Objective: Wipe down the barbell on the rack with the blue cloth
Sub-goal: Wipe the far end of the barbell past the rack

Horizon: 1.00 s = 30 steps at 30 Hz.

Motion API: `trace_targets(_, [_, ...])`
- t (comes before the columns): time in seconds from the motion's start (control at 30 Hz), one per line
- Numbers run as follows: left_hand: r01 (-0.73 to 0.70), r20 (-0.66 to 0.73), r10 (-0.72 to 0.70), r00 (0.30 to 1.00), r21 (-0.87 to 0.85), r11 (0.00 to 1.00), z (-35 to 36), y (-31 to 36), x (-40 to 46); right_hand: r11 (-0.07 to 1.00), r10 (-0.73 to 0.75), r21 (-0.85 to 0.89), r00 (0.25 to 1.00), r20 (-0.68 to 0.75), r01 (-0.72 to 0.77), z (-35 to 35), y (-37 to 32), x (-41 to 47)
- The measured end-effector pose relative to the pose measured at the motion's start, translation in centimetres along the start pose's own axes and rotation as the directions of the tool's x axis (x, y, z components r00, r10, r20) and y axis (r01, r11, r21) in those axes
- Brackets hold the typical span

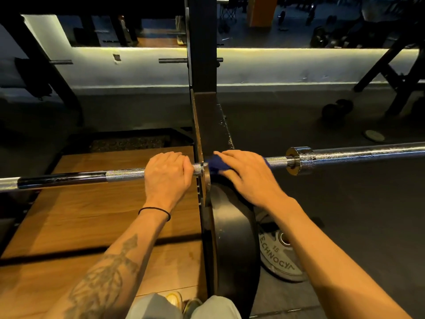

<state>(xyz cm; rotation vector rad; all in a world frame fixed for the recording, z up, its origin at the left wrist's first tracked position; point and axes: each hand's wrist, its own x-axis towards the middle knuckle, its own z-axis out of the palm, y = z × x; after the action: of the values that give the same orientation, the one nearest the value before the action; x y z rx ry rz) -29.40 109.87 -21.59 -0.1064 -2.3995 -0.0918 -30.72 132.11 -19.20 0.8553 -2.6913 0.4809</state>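
The steel barbell [124, 174] runs left to right across the view, resting on the black rack upright [203, 88]. My left hand [166, 173] grips the knurled bar just left of the upright. Just right of the upright, my right hand [247, 172] holds the blue cloth [215, 164] wrapped over the bar; only a dark blue patch shows under the fingers. The bar's collar and sleeve [296, 160] lie further right.
A black bumper plate [232, 240] leans at the rack's foot, beside a grey 15 kg plate [279, 256] on the floor. The wooden platform [99, 215] lies under the bar's left part. A dumbbell [335, 109] and a small disc [374, 135] sit on the dark floor at right.
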Motion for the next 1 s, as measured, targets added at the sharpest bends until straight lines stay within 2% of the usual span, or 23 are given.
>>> trace_targets(0.07, [0.010,-0.015,-0.010,1.000,0.000,1.000,0.0,0.1,0.1,0.994,0.086,-0.058,0.994,-0.067,-0.090,-0.5,2.8,-1.6])
trace_targets(0.13, [0.023,-0.028,-0.023,0.999,0.001,1.000,0.1,0.1,0.0,0.979,0.196,-0.026,0.974,-0.110,-0.200,-1.0,5.0,-3.3])
trace_targets(0.23, [0.025,-0.057,-0.025,0.998,0.003,1.000,0.6,-0.1,-0.1,0.961,0.277,0.018,0.948,-0.155,-0.278,-1.2,4.9,-3.1])
trace_targets(0.3, [0.026,-0.068,-0.027,0.997,-0.006,1.000,0.9,-0.1,0.0,0.941,0.320,-0.055,0.932,-0.172,-0.334,-1.5,3.9,-1.7])
trace_targets(0.4, [0.029,-0.093,-0.030,0.995,-0.013,0.999,1.0,0.0,0.1,0.904,0.340,-0.241,0.936,-0.092,-0.352,-1.4,3.6,0.2])
trace_targets(0.47, [0.028,-0.099,-0.030,0.995,-0.015,0.999,1.1,-0.1,0.1,0.896,0.306,-0.297,0.944,-0.123,-0.330,-0.4,3.6,0.6])
trace_targets(0.6, [0.008,-0.130,-0.008,0.991,-0.003,1.000,1.2,0.0,0.3,0.883,0.303,-0.270,0.905,-0.300,-0.385,1.2,3.0,0.6])
trace_targets(0.77, [0.001,-0.153,-0.004,0.988,-0.013,1.000,1.5,0.1,-0.1,0.865,0.382,-0.168,0.837,-0.391,-0.473,1.8,1.1,0.4])
trace_targets(0.9, [-0.005,-0.147,0.001,0.989,-0.028,1.000,1.5,0.1,-0.1,0.923,0.309,-0.130,0.898,-0.314,-0.363,3.8,-3.3,2.1])
trace_targets(1.0, [-0.020,-0.152,0.017,0.988,-0.017,1.000,1.4,-0.1,0.0,0.950,0.194,-0.199,0.954,-0.227,-0.241,4.6,-4.3,2.8])
